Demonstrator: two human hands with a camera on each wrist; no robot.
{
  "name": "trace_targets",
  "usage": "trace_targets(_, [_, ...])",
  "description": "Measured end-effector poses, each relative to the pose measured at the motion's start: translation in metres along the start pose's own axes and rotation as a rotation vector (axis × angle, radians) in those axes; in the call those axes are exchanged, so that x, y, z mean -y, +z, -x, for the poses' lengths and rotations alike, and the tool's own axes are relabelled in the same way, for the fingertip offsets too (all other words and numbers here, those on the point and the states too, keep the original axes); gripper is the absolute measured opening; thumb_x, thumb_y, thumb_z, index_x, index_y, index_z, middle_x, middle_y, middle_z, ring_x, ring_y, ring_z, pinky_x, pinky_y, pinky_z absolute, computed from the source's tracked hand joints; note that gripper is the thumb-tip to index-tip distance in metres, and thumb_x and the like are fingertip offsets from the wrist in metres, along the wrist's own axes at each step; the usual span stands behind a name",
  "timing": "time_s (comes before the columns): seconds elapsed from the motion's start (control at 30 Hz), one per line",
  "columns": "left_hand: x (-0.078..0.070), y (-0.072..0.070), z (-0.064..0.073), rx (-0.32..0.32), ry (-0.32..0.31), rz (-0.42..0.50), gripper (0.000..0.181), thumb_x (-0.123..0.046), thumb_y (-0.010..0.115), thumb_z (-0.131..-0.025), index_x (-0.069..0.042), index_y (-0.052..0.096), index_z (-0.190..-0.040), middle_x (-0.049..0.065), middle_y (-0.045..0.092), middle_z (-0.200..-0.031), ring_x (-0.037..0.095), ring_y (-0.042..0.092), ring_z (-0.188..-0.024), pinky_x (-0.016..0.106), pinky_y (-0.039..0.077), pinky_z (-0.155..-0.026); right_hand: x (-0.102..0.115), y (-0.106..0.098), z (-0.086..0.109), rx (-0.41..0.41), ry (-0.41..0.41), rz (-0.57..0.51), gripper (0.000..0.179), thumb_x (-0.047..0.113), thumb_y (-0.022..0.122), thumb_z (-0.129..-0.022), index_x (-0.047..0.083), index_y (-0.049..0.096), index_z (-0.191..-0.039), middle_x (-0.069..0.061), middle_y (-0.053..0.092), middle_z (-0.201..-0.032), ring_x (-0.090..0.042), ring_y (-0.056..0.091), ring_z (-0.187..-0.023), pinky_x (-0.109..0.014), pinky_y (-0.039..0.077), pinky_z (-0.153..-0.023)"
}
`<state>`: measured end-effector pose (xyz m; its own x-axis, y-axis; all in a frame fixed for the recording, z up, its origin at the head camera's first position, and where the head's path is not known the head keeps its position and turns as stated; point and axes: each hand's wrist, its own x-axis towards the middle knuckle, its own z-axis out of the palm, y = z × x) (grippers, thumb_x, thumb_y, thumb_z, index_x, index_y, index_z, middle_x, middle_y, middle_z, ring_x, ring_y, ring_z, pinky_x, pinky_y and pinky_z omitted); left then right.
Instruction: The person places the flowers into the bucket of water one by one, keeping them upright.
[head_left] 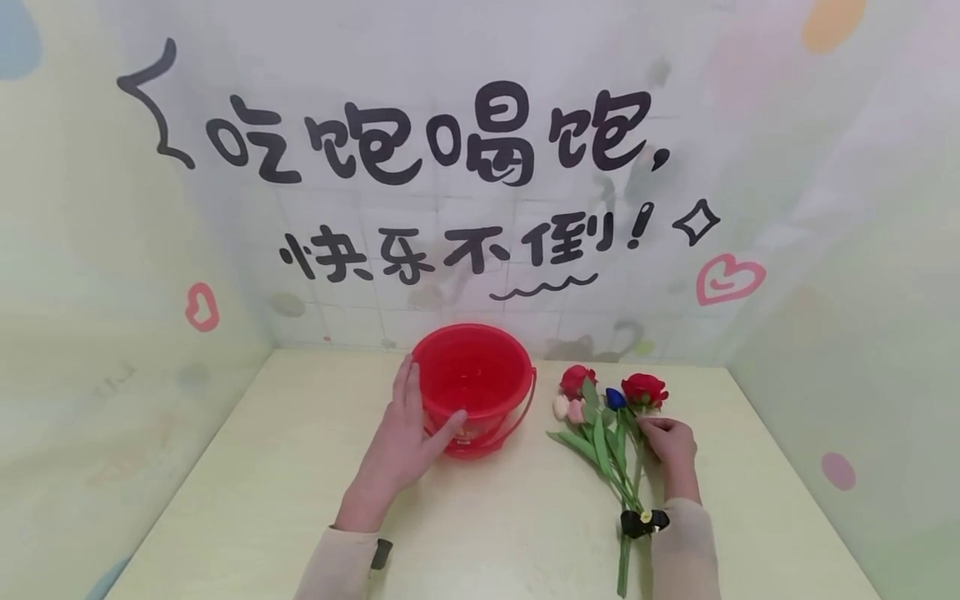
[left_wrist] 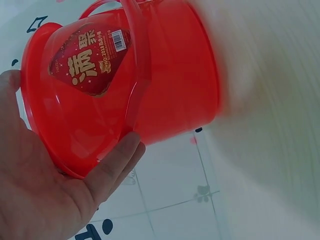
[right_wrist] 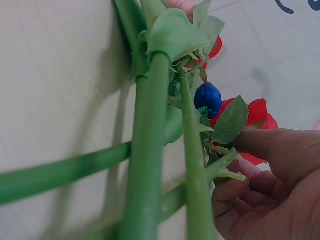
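Printed walls [head_left: 862, 333] border the pale table [head_left: 487, 533] at its back and sides. Near the back edge stands a red bucket [head_left: 472, 375], its side touched by the left hand [head_left: 401, 442], fingers spread and straight. A strip of tabletop separates it from the flowers [head_left: 602, 442] on the right, where the right hand [head_left: 671, 442] pinches a red rose [head_left: 643, 390] below its bloom.

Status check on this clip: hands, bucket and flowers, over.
Left hand against red bucket, fingers at its rim. Right hand pinching red rose just under its bloom. Other flowers alongside. Bucket handle hanging down, off the opening.
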<state>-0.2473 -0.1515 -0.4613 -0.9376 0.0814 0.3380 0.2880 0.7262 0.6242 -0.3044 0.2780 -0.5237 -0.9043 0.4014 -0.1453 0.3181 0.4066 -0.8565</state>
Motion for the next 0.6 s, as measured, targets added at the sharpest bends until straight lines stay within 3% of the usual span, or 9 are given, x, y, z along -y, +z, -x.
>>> trace_targets(0.17, [-0.0002,-0.0003,0.0014,0.000,0.004,0.009,0.119,-0.057,0.081,-0.087,-0.016,0.005,-0.170,0.008,0.023,-0.169,0.033,0.045,-0.142,0.050,0.063,-0.087,-0.0003,-0.0001,0.0028,-0.008,0.009,-0.033,0.038,0.027,0.074,-0.095,-0.007,0.075,-0.112,-0.011,0.067,-0.095,-0.014,0.053,-0.072,-0.026,0.046,-0.062])
trace_targets(0.6, [0.0011,0.0010,0.0009,0.013,-0.008,0.028,0.120,-0.059,0.080,-0.087,-0.018,0.003,-0.170,0.006,0.024,-0.169,0.030,0.043,-0.144,0.049,0.063,-0.087,0.0066,-0.0036,0.0047,0.051,0.055,-0.111,0.040,0.022,0.070,-0.098,-0.009,0.069,-0.123,0.000,0.060,-0.078,-0.012,0.054,-0.065,-0.026,0.046,-0.058])
